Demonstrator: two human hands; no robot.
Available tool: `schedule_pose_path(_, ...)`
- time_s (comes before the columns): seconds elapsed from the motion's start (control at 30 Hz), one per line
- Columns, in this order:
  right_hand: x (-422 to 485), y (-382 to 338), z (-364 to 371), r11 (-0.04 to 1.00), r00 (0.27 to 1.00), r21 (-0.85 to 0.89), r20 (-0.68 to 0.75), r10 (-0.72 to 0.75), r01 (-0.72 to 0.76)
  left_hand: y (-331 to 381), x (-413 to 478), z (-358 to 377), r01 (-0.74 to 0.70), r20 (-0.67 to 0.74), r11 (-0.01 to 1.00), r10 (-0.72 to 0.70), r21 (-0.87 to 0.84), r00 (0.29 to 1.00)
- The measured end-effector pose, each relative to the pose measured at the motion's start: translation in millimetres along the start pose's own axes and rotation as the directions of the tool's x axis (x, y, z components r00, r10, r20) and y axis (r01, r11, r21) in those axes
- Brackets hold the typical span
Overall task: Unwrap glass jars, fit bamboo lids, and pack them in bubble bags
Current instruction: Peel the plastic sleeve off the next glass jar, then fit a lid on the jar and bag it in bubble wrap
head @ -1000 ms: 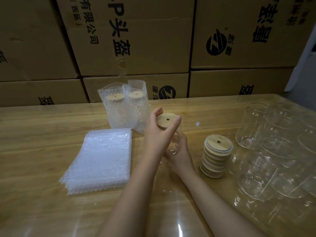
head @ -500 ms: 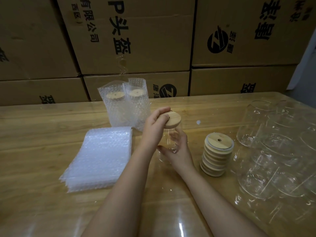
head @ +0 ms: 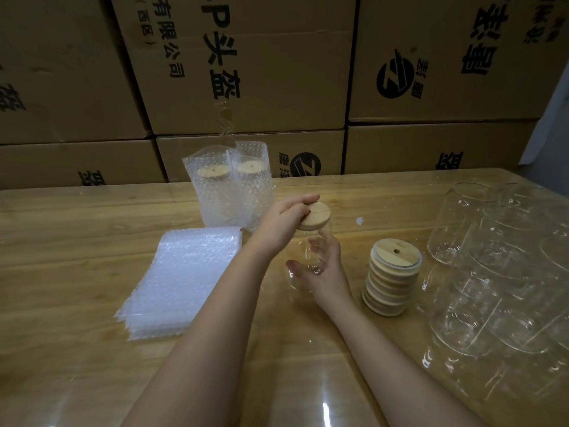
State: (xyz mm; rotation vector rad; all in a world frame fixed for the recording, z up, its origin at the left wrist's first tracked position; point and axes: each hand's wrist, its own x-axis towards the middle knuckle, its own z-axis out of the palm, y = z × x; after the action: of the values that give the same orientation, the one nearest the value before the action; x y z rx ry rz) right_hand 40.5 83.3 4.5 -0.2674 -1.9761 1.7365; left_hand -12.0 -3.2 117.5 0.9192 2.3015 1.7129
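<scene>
Step in hand: fitting a lid to a jar, as I judge it.
Left hand [head: 283, 223]: comes in from the near left, fingers curled over the top and far edge of the lid [head: 318, 217], gripping it from above.
Right hand [head: 328, 274]: wrapped round the jar [head: 304, 249] low on its far right side, thumb on the near left; the fingers show through the glass.
Key relation: the lid sits directly on the jar's mouth, under the left hand and above the right; the jar's long axis runs close to upright, so the push goes straight down along it.
Seating: the lid looks slightly tilted; whether it is fully home I cannot tell.
Jar's place: held mid-table [head: 77, 241]; its base is hard to make out.
Jar's look: clear, plain, straight-sided glass, with glints low down.
Lid's look: pale wooden disc, flat top.
Next stop: the flat pile of bubble bags [head: 184, 278] lies to the left, nearer the left hand.
Done so far: two bagged jars [head: 231, 192] stand at the far left of the hands.
Left to do: a stack of lids [head: 391, 278] just right of the hands, bare jars [head: 492, 272] further right.
</scene>
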Motion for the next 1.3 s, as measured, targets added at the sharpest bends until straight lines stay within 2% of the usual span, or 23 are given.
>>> schedule_pose_path(0.03, 0.2, -1.1, -0.1, 1.000, 1.000, 0.000, 0.003, -0.004, 0.004, 1.9, -0.2, 0.4, -0.037, 0.008, 0.980, 0.036, 0.198, 0.999)
schedule_pose_path(0.07, 0.6, -3.7, 0.3, 1.000, 1.000, -0.002, 0.003, -0.009, 0.009, 2.9, -2.0, 2.1, -0.095, 0.024, 0.897, 0.093, 0.431, 0.995)
schedule_pose_path(0.1, 1.4, -5.8, 0.4, 1.000, 1.000, -0.002, 0.006, -0.023, 0.023, 2.9, -5.7, 5.2, -0.157, 0.055, 0.773, 0.156, 0.615, 0.986)
schedule_pose_path(0.13, 2.7, -7.3, 0.3, 0.999, 0.999, -0.006, 0.014, -0.041, 0.041, 3.2, -10.6, 8.6, -0.208, 0.090, 0.659, 0.209, 0.723, 0.974)
schedule_pose_path(0.2, 3.2, -7.0, -1.1, 0.998, 0.998, -0.025, 0.038, -0.058, 0.059, 2.7, -20.7, 13.8, -0.249, 0.129, 0.525, 0.254, 0.814, 0.958)
schedule_pose_path(0.3, 1.7, -5.9, -3.5, 0.989, 0.993, -0.093, 0.027, -0.113, 0.116, -1.6, -32.6, 17.1, -0.267, 0.132, 0.417, 0.324, 0.869, 0.937)
schedule_pose_path(0.33, 1.4, -4.7, -4.1, 0.986, 0.992, -0.108, 0.021, -0.121, 0.123, -2.2, -36.6, 17.0, -0.293, 0.133, 0.434, 0.362, 0.852, 0.923)
schedule_pose_path(0.37, 1.9, -3.3, -4.6, 0.986, 0.992, -0.109, 0.024, -0.127, 0.129, -2.4, -40.7, 15.3, -0.325, 0.119, 0.510, 0.395, 0.796, 0.911)
schedule_pose_path(0.47, 1.1, -5.1, -3.8, 0.998, 0.997, 0.016, 0.046, -0.059, 0.058, -1.1, -53.6, -5.1, -0.385, 0.005, 0.823, 0.422, 0.417, 0.907)
schedule_pose_path(0.5, 0.9, -4.9, -3.6, 0.998, 0.998, 0.038, 0.040, -0.047, 0.045, -3.2, -55.7, -16.1, -0.360, -0.050, 0.880, 0.393, 0.311, 0.918)
schedule_pose_path(0.53, 0.5, -4.0, -3.6, 0.999, 0.998, 0.025, 0.033, -0.045, 0.045, -6.5, -57.0, -27.9, -0.310, -0.103, 0.909, 0.349, 0.279, 0.931)
schedule_pose_path(0.57, 0.2, -2.9, -3.7, 0.999, 0.999, 0.025, 0.026, -0.044, 0.043, -11.4, -56.8, -40.4, -0.236, -0.155, 0.915, 0.299, 0.328, 0.942)
schedule_pose_path(0.6, -0.1, -1.7, -4.2, 0.999, 0.999, 0.025, 0.022, -0.041, 0.041, -18.5, -55.3, -53.2, -0.127, -0.202, 0.890, 0.234, 0.437, 0.951)
schedule_pose_path(0.63, 0.1, -0.6, -4.6, 0.999, 0.999, 0.035, 0.023, -0.038, 0.037, -27.4, -52.9, -64.7, 0.011, -0.233, 0.819, 0.150, 0.573, 0.961)
schedule_pose_path(0.7, 0.1, 0.5, -4.7, 0.999, 0.999, 0.042, 0.028, -0.030, 0.029, -46.4, -49.3, -80.6, 0.250, -0.244, 0.556, -0.085, 0.793, 0.966)
schedule_pose_path(0.73, 0.4, 1.0, -4.9, 0.999, 0.999, 0.039, 0.030, -0.030, 0.029, -53.8, -48.2, -84.7, 0.304, -0.224, 0.439, -0.225, 0.845, 0.948)
schedule_pose_path(0.77, 0.6, 1.2, -4.9, 0.999, 0.999, 0.037, 0.031, -0.030, 0.029, -58.6, -47.7, -86.6, 0.325, -0.196, 0.372, -0.343, 0.870, 0.918)
schedule_pose_path(0.8, 0.9, 1.4, -5.1, 0.999, 0.999, 0.036, 0.031, -0.026, 0.025, -60.7, -48.2, -87.1, 0.329, -0.163, 0.348, -0.430, 0.878, 0.888)
schedule_pose_path(0.87, 0.7, 1.0, -5.4, 0.999, 0.999, 0.035, 0.037, -0.021, 0.020, -61.6, -49.2, -88.5, 0.309, -0.113, 0.348, -0.483, 0.885, 0.868)
schedule_pose_path(0.93, 0.9, 0.7, -6.0, 0.999, 0.999, 0.030, 0.045, -0.018, 0.017, -60.3, -48.5, -91.5, 0.278, -0.088, 0.344, -0.476, 0.897, 0.875)
schedule_pose_path(1.1, -0.3, -1.1, -4.5, 1.000, 0.998, 0.020, 0.053, -0.025, 0.024, -53.5, -50.7, -101.1, 0.268, -0.024, 0.422, -0.501, 0.866, 0.865)
schedule_pose_path(1.2, -0.1, -1.8, -4.6, 0.999, 0.998, 0.026, 0.055, -0.024, 0.022, -41.8, -54.7, -108.0, 0.257, -0.049, 0.379, -0.480, 0.889, 0.876)
schedule_pose_path(1.3, -1.4, -3.1, -4.7, 0.999, 0.997, 0.023, 0.058, -0.042, 0.040, -19.5, -59.8, -113.1, 0.277, -0.111, 0.395, -0.393, 0.876, 0.913)
